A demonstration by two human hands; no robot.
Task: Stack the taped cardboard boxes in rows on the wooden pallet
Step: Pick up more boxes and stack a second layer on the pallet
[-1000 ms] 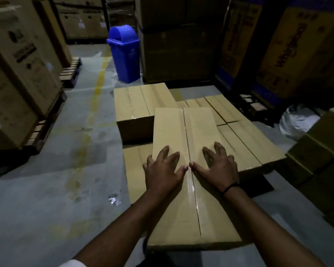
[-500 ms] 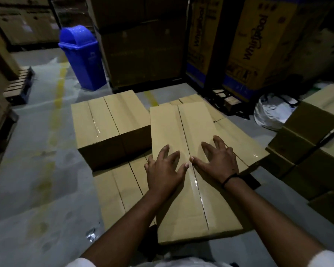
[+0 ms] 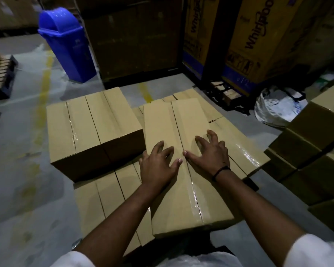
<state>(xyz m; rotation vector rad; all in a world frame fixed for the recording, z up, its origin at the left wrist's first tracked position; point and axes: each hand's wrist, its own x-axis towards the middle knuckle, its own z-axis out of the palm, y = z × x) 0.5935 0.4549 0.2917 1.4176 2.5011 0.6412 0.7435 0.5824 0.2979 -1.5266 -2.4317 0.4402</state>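
The long tan taped cardboard box (image 3: 181,199) sits under the flat, released left hand (image 3: 158,166) and right hand (image 3: 210,155), probably to push it into line.

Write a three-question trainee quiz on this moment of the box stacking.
1. True or false: the left hand and the right hand both lie, fingers spread, on top of the long tan taped cardboard box.
2. What stands on the floor beyond the stack, to the left? A) a red metal drum B) a blue plastic bin with a domed lid C) a green crate
3. Fill in: the thin black band is worn on the ___ wrist.
Key: 1 true; 2 B; 3 right.
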